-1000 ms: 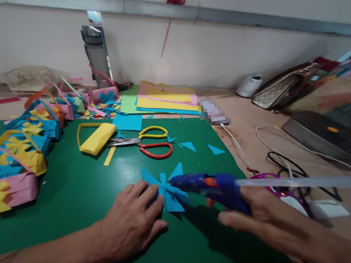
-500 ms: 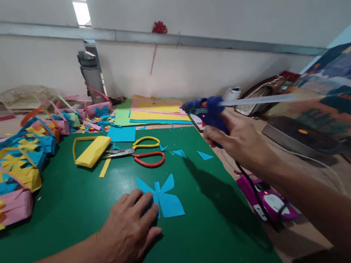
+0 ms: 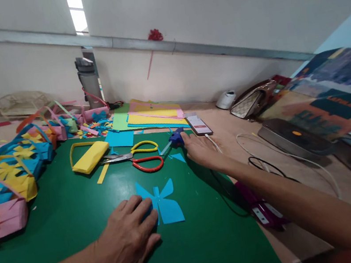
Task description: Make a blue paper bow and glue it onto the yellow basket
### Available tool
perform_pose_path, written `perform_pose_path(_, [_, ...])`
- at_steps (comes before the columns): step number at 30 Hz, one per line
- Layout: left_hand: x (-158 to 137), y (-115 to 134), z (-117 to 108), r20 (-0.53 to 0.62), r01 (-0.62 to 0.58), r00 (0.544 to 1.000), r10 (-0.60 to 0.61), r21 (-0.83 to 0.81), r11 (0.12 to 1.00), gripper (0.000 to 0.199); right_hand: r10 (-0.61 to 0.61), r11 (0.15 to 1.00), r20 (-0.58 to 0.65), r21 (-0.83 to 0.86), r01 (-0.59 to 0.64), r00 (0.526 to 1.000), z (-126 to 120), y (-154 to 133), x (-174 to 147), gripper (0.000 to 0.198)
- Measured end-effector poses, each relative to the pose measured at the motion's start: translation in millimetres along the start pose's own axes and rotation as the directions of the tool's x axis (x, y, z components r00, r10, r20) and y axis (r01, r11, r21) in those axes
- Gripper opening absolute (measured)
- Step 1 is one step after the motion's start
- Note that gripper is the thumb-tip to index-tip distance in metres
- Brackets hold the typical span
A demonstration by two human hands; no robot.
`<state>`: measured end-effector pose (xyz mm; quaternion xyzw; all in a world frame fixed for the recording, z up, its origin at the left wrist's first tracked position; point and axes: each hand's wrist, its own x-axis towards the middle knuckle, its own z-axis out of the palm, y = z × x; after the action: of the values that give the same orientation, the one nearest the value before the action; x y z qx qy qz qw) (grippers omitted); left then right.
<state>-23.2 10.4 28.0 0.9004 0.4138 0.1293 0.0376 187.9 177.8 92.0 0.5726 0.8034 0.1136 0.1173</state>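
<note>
Left hand (image 3: pixel 126 240) lies flat on the green mat (image 3: pixel 76 220), fingers spread wide, fingertips pinning the left edge of the blue paper bow (image 3: pixel 160 201). The bow sits on the mat just in front of the person, near the middle of it. Right hand (image 3: pixel 200 149) reaches far out to the blue glue gun (image 3: pixel 176 138), which lies on the mat's far edge just beside the phone (image 3: pixel 198 124); fingers rest loosely against the gun's rear (can't tell whether they grip it or have let go).

Judged step: parking the gun while the bow is held down. To do it well, nozzle should point away from paper sheets (image 3: pixel 153 116) and the scissors (image 3: pixel 139 155), which lie near it. Gun's cord should stay slack and clear of the bow. Left hand wants steady flat pressure, no sliding, or the bow's folds shift. Fingertips are best kept off the bow's centre, where hot glue likely sits.

Finished paper baskets (image 3: pixel 5 182) crowd the counter's left side, a yellow basket (image 3: pixel 87 157) lies left of the scissors.
</note>
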Motion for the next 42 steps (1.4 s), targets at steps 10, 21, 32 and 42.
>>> perform_pose_path(10, [-0.4,0.6,-3.6,-0.053,-0.016,0.998,0.018,0.042,0.999,0.030,-0.043,0.999,-0.091,0.026,0.045,0.995,5.4,-3.4,-5.3,0.031])
perform_pose_path(21, [-1.9,-1.3,-0.8,-0.087,-0.062,0.994,0.071,0.096,0.993,0.026,-0.555,0.751,-0.221,0.282,0.597,0.802,13.1,-14.2,-101.0,0.021])
perform_pose_path(32, [2.8,2.2,-8.1,0.015,-0.034,0.999,0.033,0.108,0.994,0.036,-0.415,0.817,0.020,0.448,0.363,0.910,-3.0,-30.5,-52.3,0.020])
perform_pose_path(42, [0.3,-0.2,-6.0,-0.034,-0.060,0.997,0.065,0.125,0.990,0.031,-0.483,0.815,0.117,0.423,0.396,0.868,-15.0,-40.5,-43.2,0.007])
